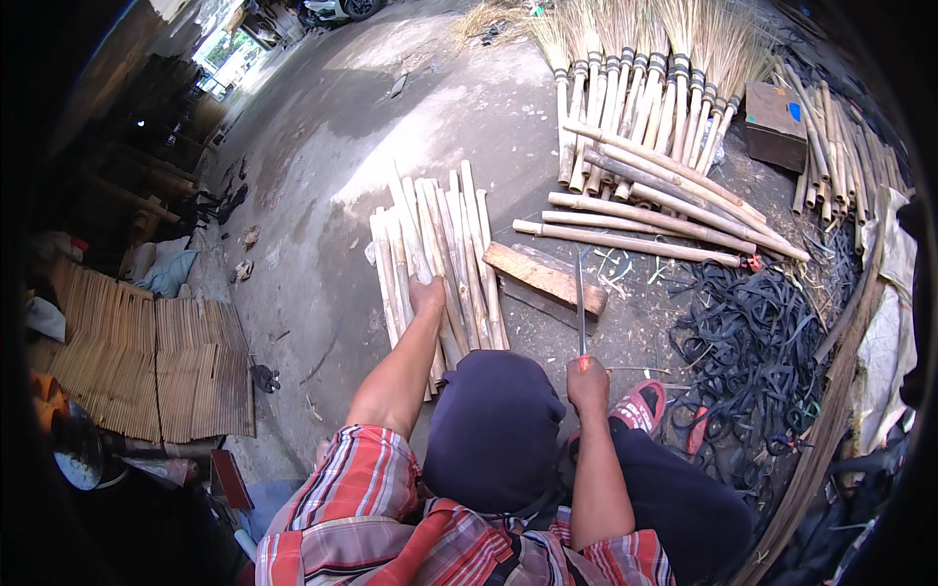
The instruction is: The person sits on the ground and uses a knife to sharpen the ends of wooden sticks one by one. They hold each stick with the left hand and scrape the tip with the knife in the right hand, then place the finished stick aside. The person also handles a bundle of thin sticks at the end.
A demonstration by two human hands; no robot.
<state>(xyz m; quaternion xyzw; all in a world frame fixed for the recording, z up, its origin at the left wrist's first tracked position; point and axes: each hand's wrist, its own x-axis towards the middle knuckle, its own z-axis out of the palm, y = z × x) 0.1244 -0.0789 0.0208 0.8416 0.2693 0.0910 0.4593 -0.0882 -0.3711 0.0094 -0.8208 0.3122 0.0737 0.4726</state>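
Note:
My left hand point(425, 296) is closed round a bamboo pole point(408, 234) in a row of several pale poles lying on the ground ahead of me. In my right hand point(587, 385) is a long, narrow-bladed knife point(580, 303), gripped by its red handle with the blade pointing away from me. The blade passes beside the right end of a squared wooden block point(537, 273), which lies between the row of poles and the knife. Whether blade and block touch, I cannot tell.
Beyond the block lie loose bamboo poles point(645, 220) and several grass brooms point(645, 98). A cardboard box point(776, 125) and more poles point(840, 156) are at far right. Black rubber strips point(752, 342) heap beside my sandalled foot point(640, 407). Slatted mats point(200, 361) lie left.

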